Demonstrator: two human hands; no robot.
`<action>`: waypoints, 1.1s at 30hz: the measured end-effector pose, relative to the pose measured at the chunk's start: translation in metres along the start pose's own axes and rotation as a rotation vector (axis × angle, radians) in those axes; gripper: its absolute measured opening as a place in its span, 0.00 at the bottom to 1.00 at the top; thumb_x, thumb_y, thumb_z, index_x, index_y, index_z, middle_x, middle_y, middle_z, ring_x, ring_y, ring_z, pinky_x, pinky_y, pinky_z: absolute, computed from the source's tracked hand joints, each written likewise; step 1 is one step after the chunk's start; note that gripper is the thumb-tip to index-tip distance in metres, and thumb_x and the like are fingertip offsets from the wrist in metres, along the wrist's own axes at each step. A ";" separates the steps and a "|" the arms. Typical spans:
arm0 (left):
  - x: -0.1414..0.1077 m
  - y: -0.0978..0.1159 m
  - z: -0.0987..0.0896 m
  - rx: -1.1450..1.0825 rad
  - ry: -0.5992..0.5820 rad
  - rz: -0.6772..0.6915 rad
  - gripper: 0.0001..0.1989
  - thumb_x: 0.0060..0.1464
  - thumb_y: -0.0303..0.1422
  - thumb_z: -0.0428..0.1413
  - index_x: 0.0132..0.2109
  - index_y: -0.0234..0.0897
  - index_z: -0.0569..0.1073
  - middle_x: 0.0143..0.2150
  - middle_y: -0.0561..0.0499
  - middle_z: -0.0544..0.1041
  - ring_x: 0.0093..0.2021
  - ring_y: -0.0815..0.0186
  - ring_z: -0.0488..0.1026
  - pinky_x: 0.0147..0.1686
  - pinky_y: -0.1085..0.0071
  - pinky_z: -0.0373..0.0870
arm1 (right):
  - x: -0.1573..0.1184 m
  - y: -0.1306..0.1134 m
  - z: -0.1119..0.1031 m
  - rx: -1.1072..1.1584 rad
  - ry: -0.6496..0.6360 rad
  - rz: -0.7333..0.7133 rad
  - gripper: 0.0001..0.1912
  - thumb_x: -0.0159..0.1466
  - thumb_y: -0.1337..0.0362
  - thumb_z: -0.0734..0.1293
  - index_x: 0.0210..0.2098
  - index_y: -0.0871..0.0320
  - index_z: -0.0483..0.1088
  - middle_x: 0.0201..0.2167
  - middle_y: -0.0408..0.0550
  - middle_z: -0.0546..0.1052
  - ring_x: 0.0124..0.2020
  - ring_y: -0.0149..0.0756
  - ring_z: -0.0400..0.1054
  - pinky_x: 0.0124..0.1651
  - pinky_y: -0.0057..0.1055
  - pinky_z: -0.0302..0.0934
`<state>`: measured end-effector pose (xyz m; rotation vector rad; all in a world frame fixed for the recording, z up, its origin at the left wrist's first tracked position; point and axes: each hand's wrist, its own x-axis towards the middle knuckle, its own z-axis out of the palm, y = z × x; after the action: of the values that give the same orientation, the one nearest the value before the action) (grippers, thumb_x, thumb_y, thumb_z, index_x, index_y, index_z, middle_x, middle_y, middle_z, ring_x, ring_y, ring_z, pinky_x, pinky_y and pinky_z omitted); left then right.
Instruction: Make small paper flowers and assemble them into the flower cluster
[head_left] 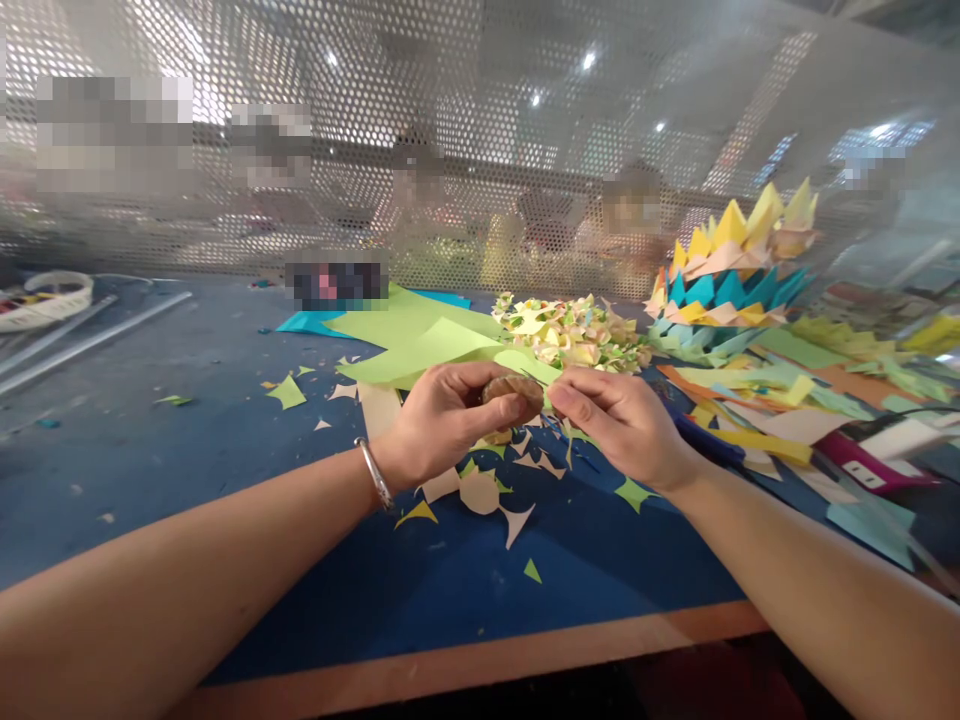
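Observation:
My left hand (439, 420), with a silver bangle at its wrist, is closed around a small brown, rounded piece (523, 388) whose kind I cannot make out. Just right of it, my right hand (634, 420) is pinched shut, fingertips close to the brown piece. A thin dark line runs between the two hands; what the right fingers hold is too small to name. Beneath the hands lie paper scraps, among them a round beige paper disc (478, 493) and a green offcut (532, 571).
Green paper sheets (420, 345) lie behind the hands, beside a heap of small paper pieces (574, 335). A tiered folded-paper piece (731, 270) stands at right, near paper strips and a magenta power strip (862, 465). A perforated metal screen (465, 150) closes the back; blurred people are behind it.

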<state>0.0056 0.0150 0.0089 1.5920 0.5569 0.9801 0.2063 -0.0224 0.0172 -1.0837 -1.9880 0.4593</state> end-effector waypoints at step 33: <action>-0.004 -0.003 -0.001 0.777 -0.289 0.077 0.09 0.55 0.31 0.58 0.43 0.33 0.77 0.38 0.46 0.80 0.36 0.63 0.75 0.35 0.68 0.67 | 0.004 0.012 -0.006 -0.011 0.036 0.115 0.25 0.68 0.46 0.62 0.22 0.55 0.57 0.18 0.35 0.49 0.19 0.26 0.45 0.23 0.30 0.40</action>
<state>0.0033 0.0131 0.0052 2.4097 0.7233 0.5836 0.2160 -0.0122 0.0149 -1.2091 -1.9055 0.4861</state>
